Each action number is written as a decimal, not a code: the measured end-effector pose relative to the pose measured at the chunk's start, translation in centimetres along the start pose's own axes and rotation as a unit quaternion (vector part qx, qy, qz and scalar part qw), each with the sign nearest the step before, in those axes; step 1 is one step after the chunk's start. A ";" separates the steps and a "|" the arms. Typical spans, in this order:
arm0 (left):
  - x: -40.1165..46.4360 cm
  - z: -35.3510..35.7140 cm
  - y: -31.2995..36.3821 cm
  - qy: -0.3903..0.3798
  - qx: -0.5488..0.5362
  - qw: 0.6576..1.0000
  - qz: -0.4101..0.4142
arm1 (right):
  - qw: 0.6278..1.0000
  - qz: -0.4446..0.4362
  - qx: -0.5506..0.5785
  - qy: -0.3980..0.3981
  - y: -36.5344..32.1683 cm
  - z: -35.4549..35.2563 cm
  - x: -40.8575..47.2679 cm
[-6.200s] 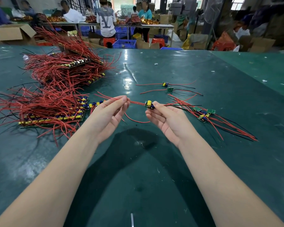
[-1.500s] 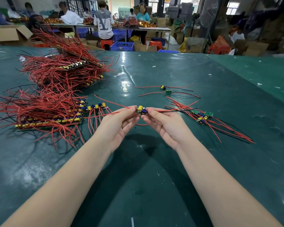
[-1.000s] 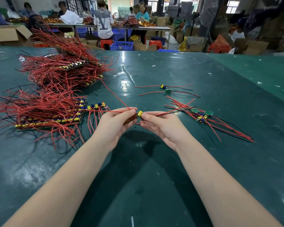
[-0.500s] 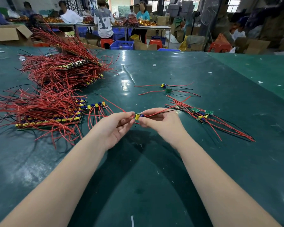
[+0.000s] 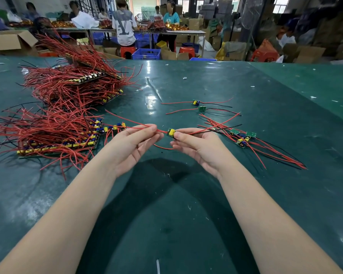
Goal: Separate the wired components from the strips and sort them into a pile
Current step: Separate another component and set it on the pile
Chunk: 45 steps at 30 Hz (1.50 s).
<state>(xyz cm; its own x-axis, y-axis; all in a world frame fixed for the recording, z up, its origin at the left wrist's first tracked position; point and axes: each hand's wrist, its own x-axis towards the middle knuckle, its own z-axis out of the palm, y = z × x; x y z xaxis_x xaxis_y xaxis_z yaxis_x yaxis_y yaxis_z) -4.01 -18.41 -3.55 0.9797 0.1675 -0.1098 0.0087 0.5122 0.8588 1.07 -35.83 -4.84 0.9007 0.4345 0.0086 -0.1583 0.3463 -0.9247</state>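
My right hand pinches a small wired component, a yellow part on a green board with red and black leads running right. My left hand pinches that component's red wires just to its left. A short strip of yellow and blue components lies left of my left hand. Larger strips with many red wires lie at the left, more stacked behind them. Separated components form a pile right of my right hand.
Two single wired components lie apart beyond my hands on the green table. Past the table's far edge are people at other tables, blue crates, red stools and cardboard boxes.
My hands have drawn a little apart since half a second ago. The yellow component now shows in the gap between them, with the red wire stretched from it to my left fingers.
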 end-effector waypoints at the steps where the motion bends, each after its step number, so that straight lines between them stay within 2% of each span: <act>1: 0.0 0.0 0.0 0.005 0.000 1.000 0.005 | 1.000 0.001 0.003 -0.003 0.0 0.0 0.0; 8: 0.2 0.0 -0.4 0.032 0.023 0.998 0.044 | 1.000 -0.007 -0.014 -0.009 0.2 -0.2 0.1; 14: 0.4 0.0 -1.1 0.083 0.082 0.989 0.094 | 0.996 -0.027 -0.084 0.000 0.7 -0.3 0.2; 19: 0.4 -0.1 -1.0 0.097 0.111 0.984 0.101 | 0.995 -0.030 -0.091 0.006 0.8 -0.2 0.2; 25: 0.4 -0.1 -0.6 0.119 0.069 0.986 0.090 | 0.996 -0.028 -0.087 0.008 0.7 -0.2 0.2; 31: 0.3 0.0 -0.8 0.148 0.091 0.980 0.100 | 0.995 -0.023 -0.102 0.004 0.9 -0.2 0.2; 36: 0.2 0.0 -0.4 0.143 0.069 0.984 0.086 | 0.995 -0.019 -0.095 0.006 1.0 -0.4 0.3; 45: 0.4 -0.4 -0.1 0.158 0.076 0.978 0.109 | 0.996 -0.016 -0.084 -0.001 0.9 -0.6 0.4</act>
<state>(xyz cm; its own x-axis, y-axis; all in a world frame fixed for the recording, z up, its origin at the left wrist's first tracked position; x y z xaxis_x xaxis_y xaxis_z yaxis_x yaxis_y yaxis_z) -3.73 -18.13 -3.88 0.8509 0.5235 -0.0439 -0.1406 0.3074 0.9411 1.55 -35.81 -5.89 0.9033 0.4271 0.0398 -0.0593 0.2163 -0.9745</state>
